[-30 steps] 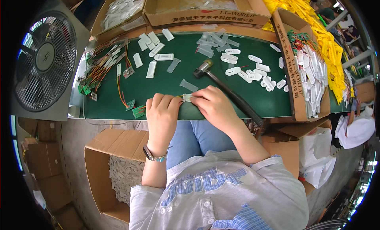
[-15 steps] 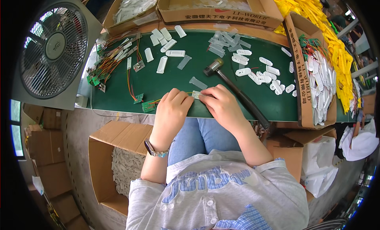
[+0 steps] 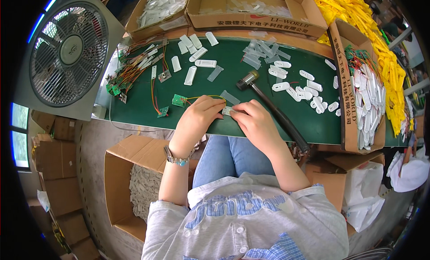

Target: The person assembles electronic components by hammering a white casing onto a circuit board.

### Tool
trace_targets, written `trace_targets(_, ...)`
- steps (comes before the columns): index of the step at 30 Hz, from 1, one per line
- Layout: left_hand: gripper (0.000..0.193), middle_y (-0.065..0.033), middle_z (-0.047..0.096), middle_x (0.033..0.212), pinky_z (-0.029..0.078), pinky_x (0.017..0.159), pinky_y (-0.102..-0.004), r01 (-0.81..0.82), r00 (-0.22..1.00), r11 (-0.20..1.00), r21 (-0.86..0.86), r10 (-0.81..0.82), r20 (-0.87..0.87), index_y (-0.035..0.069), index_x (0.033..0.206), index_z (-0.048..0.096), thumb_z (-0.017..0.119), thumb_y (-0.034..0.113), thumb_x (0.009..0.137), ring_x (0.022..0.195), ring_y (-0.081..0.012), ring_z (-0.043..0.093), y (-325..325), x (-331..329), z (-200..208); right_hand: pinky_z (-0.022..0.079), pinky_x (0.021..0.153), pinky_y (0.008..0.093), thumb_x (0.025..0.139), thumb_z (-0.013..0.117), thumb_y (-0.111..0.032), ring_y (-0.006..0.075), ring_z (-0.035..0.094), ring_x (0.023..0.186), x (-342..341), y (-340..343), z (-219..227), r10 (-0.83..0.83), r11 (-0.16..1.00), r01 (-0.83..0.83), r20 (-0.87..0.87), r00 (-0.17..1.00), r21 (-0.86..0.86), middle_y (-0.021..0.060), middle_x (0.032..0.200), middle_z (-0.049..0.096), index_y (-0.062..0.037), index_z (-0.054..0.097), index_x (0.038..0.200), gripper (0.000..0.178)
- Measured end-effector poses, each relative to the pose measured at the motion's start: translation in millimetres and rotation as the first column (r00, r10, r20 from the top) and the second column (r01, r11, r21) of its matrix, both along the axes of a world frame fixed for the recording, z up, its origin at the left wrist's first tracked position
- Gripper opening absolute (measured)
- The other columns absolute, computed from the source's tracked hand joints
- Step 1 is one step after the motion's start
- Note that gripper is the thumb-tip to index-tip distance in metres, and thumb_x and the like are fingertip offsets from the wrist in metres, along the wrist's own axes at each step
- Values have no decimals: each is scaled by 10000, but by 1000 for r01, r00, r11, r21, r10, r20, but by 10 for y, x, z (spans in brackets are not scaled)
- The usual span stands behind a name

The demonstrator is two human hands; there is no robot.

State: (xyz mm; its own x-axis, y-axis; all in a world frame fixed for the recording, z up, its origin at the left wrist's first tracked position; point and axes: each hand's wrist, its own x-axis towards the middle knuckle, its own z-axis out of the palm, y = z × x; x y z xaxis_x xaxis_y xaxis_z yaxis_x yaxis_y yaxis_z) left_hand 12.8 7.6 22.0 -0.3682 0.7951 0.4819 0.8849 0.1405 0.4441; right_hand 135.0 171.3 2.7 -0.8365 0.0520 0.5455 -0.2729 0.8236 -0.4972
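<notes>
My left hand (image 3: 200,116) and my right hand (image 3: 257,118) meet over the near edge of the green tabletop. Both pinch a small pale flat piece (image 3: 227,111) between their fingertips; the fingers cover part of it. Yellow and reddish wires (image 3: 210,96) arc past my left fingers to a small green circuit board (image 3: 179,100) on the table. Just beyond the piece lies a clear plastic strip (image 3: 230,97). To the right of it rests a hammer (image 3: 274,104) with a black handle, its head pointing away from me.
Wired boards (image 3: 130,76) are heaped at the left beside a fan (image 3: 69,54). White plastic casings (image 3: 205,63) and clear strips (image 3: 260,51) lie farther back. Several small white shells (image 3: 304,93) sit right of the hammer, near a carton (image 3: 349,94) of white assemblies.
The circuit board has shifted away from me, and its wires now curve over my left fingers. The pale piece has turned slightly between my fingertips. The whole view has shifted a little.
</notes>
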Motion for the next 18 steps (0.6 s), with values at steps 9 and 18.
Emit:
trace_targets(9, 334, -101, 686, 1035, 530, 818, -380, -4, 1000, 1000, -24, 3, -12, 9, 1027, 667, 754, 36, 706, 934, -301, 627, 94, -68, 74, 525, 766, 371, 738, 681, 21, 253, 593, 880, -61, 82, 37, 1, 1000, -1, -5, 1000, 3, 62, 945, 629, -16, 695, 919, 185)
trace_targets(18, 412, -103, 693, 1019, 537, 823, -374, 61, 998, 998, -3, -61, 1, 5, 1062, 682, 754, -12, 657, 935, -292, 631, 49, -27, 13, 519, 789, 383, 758, 652, -15, 273, 596, 910, 27, 27, -30, 12, 999, -12, 11, 1000, -32, 86, 967, 626, -11, 685, 900, 146)
